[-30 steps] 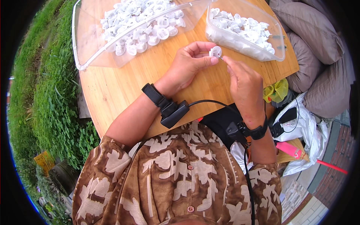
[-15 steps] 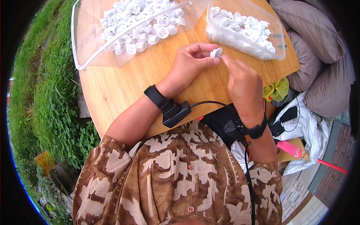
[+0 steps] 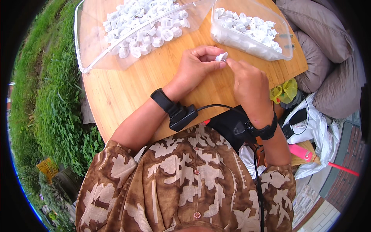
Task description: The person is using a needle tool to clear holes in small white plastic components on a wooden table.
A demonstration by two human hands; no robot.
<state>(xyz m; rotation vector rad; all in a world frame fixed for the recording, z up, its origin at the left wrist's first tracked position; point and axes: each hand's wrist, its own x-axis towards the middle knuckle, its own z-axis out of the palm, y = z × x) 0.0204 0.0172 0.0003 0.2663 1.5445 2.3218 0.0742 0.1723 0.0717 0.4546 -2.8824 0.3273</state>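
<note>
A small white plastic piece [image 3: 222, 57] is pinched between the fingertips of my left hand [image 3: 195, 65] over the wooden table [image 3: 127, 92]. My right hand [image 3: 249, 83] meets it from the right, its fingertips touching the same piece. Both wrists wear black bands with small black devices and a cable. Behind my hands, a clear plastic tray [image 3: 89, 58] on the left holds several white ring-like parts, and a clear tub [image 3: 284, 42] on the right holds several more white pieces.
Grass runs along the left side of the table. Grey cushions [image 3: 328, 58] lie at the right, with a white bag [image 3: 313, 127], a yellow-green scrap [image 3: 284, 92] and a pink handle [image 3: 301, 152] below them. My patterned brown shirt fills the lower view.
Both hands have stayed together at the small white piece, with only slight shifts of the fingers. The tray and tub have not moved.
</note>
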